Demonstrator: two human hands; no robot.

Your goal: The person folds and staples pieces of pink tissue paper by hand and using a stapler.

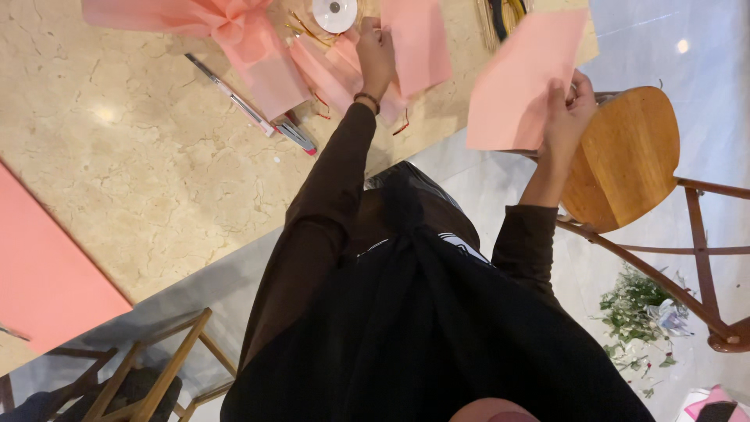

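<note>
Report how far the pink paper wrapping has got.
Done: a gathered pink bundle lies on the marble table, near a ribbon spool. In hand: the right hand holds a loose pink sheet off the table edge; the left hand pinches overlapping pink sheets. Left: a large flat pink sheet lies unused.

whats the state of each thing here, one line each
left hand: pinching pink sheets on the table
right hand: holding a pink sheet
pink sheet: lifted, flat
ribbon spool: lying flat
bouquet wrap: gathered, lying down
chair: seat bare
</note>
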